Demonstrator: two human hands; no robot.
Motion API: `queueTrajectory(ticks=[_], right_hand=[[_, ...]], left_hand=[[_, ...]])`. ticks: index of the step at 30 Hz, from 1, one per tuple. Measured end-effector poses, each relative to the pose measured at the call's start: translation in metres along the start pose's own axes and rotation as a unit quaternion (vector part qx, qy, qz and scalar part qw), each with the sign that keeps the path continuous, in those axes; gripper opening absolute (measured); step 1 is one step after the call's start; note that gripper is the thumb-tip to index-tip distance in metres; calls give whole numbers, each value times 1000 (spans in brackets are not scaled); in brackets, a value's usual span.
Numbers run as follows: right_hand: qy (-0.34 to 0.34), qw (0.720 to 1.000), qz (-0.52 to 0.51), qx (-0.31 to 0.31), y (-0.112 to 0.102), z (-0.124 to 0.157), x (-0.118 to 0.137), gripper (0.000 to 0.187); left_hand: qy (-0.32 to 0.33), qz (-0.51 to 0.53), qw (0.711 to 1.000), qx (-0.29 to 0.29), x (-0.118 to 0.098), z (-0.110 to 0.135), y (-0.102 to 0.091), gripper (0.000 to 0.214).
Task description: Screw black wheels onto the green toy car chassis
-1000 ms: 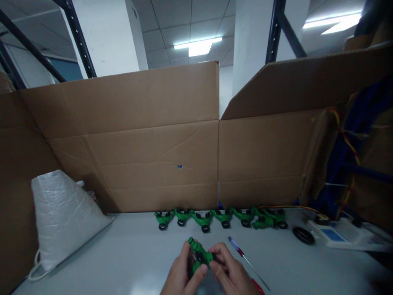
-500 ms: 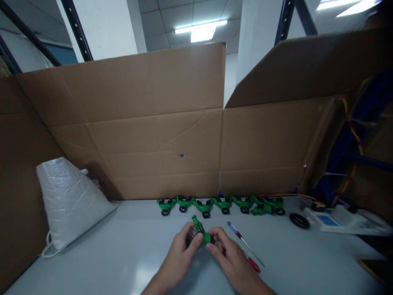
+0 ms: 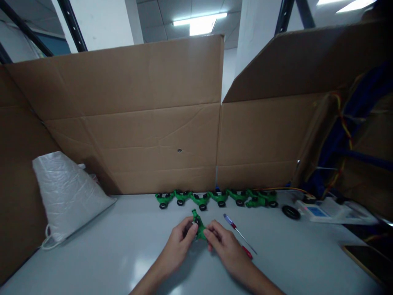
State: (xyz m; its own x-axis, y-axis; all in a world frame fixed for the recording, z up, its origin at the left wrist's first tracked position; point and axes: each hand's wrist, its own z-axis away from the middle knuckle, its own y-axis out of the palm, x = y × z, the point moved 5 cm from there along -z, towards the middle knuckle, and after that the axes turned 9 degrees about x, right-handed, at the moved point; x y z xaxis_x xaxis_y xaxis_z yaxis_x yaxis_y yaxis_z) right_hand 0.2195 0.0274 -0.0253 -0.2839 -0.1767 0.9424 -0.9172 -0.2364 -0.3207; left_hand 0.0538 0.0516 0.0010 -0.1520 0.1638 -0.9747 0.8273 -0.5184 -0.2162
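My left hand (image 3: 179, 244) and my right hand (image 3: 221, 244) meet over the grey table (image 3: 129, 254), both pinched on one small green plastic part with a black wheel (image 3: 199, 226). The fingers of each hand close round it from either side. Just right of my right hand lies a screwdriver with a blue tip end (image 3: 238, 232) and a second tool with a red handle (image 3: 247, 252). Behind the hands, a row of several similar green wheeled parts (image 3: 215, 198) stands along the foot of the cardboard wall.
Cardboard walls (image 3: 138, 123) enclose the table at the back and left. A white plastic bag (image 3: 66, 196) leans at the left. A black ring (image 3: 290, 212) and a white device with a blue panel (image 3: 319, 211) and wires lie at the right.
The view has tilted down, so the hands and forearms show further up the frame. Both hands stay closed on the green part, turning it slightly.
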Motion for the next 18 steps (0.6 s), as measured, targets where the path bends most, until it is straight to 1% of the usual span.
queueTrajectory(ticks=[2, 4, 6, 8, 9, 11, 12, 15, 17, 18], right_hand=[[19, 999, -23, 16, 2, -2, -1, 56], [25, 999, -44, 19, 3, -2, 0, 54], [3, 999, -50, 8, 3, 0, 3, 46], [-25, 999, -37, -9, 3, 1, 6, 44], [-26, 999, -34, -12, 5, 1, 6, 43], [3, 998, -55, -2, 9, -1, 3, 48], [31, 996, -81, 9, 12, -3, -1, 54], [106, 978, -172, 54, 22, -7, -12, 66], [119, 969, -205, 68, 25, -7, -14, 67], [106, 971, -206, 62, 24, -6, -13, 65]], left_hand=[[6, -2, 1000, 5, -1, 1, 1, 53], [15, -5, 1000, 0, 0, 0, -1, 53], [23, -9, 1000, -19, 2, 0, -4, 53], [23, -10, 999, -37, 7, 0, -6, 55], [21, -8, 999, -41, 10, -1, -6, 56], [21, 0, 999, -41, 13, -1, -6, 57], [23, 4, 999, -39, 14, -1, -5, 57], [26, 9, 999, -35, 14, -1, -3, 57], [30, 1, 999, -41, 13, 0, -3, 58], [33, -5, 998, -46, 12, 0, -3, 58]])
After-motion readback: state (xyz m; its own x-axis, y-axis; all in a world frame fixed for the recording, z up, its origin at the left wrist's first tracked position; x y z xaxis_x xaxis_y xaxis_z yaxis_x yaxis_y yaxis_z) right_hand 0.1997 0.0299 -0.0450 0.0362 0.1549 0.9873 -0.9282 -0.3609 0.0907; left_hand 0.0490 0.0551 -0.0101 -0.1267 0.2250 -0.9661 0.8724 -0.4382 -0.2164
